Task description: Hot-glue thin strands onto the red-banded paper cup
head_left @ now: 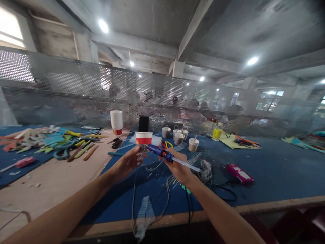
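My right hand (179, 166) is wrapped around a blue hot glue gun (158, 151), with a clear glue stick (186, 164) jutting from its back end. The nozzle points left, at the fingertips of my left hand (128, 161). Those fingers pinch a thin grey cord (134, 193), which is bent near the nozzle and hangs down toward the table edge. Whether the nozzle touches the cord I cannot tell. Just behind both hands stands a red and white paper cup (144, 138).
Stacked paper cups (116, 120), a phone (143, 124) and several small grey cups (178, 137) stand at the back. Scissors (64, 149) and craft sticks lie left. Loose clear strands and a tangled cord bundle (205, 169) lie right, near a magenta box (240, 174).
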Demonstrator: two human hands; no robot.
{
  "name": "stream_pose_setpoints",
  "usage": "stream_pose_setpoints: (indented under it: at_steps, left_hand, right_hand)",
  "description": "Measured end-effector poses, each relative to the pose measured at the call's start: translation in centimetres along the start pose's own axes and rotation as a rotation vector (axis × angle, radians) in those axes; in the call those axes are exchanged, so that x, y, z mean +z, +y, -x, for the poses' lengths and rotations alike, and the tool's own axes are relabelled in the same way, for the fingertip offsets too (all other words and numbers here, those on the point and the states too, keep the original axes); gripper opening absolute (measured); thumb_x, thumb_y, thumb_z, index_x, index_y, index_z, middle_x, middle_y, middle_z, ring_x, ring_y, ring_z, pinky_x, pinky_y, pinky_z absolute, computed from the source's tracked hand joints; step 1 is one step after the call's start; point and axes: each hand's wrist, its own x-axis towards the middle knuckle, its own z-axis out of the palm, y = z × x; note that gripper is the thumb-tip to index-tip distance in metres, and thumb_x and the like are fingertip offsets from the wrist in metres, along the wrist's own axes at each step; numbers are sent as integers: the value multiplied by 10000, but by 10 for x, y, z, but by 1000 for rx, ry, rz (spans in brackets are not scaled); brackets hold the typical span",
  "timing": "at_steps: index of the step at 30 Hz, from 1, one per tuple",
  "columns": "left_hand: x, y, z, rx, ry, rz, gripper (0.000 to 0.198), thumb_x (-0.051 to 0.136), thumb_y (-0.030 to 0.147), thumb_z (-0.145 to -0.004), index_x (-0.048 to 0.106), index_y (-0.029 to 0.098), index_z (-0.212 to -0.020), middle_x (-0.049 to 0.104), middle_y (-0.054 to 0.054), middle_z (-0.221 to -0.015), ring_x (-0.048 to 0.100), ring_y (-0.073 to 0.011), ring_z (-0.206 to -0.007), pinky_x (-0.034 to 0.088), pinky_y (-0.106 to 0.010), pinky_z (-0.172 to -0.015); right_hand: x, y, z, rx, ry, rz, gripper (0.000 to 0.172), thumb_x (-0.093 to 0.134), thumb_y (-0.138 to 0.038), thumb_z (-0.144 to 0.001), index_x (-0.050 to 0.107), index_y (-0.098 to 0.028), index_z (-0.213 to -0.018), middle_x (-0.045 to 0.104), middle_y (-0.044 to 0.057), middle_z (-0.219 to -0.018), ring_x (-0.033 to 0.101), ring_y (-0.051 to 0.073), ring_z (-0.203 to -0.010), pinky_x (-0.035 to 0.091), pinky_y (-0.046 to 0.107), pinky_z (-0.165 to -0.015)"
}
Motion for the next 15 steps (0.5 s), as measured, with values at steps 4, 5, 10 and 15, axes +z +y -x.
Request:
stream_pose_setpoints:
  at_steps: [4, 5, 10, 15]
  left_hand:
    - [-3, -1, -1, 3, -8, 0, 322, 912, 398, -775, 781, 176, -969, 796, -83, -862, 662, -145, -670, 522, -222, -607]
    - [-3, -1, -2, 4, -10, 0, 320, 909, 401, -779, 780, 177, -968, 795, -81, -865, 660, -146, -673, 521, -222, -606]
    - [-4, -2, -1, 20, -21, 8, 261, 868, 359, -837, 782, 158, -978, 800, -90, -884, 662, -151, -683, 520, -225, -607]
    - [-1, -1, 1, 11, -15, 24, 223, 873, 347, -831, 783, 173, -937, 800, -101, -874, 664, -158, -670, 524, -235, -595]
  right_hand:
    - [0, 1, 0, 1, -11, -7, 168, 595, -386, -1047, 662, -233, -1042, 773, 27, -890, 725, 197, -766, 443, 247, -668]
    - [0, 1, 1, 4, -19, -7, 158, 600, -380, -1045, 659, -234, -1041, 776, 27, -897, 731, 198, -774, 445, 245, -667]
    - [-2, 0, 0, -6, -39, 24, 131, 600, -357, -1047, 650, -236, -1061, 781, 31, -921, 742, 206, -793, 446, 246, -665]
    - [0, 1, 0, -10, -20, 64, 131, 600, -362, -1046, 643, -238, -1049, 773, 27, -897, 724, 204, -752, 430, 257, -654]
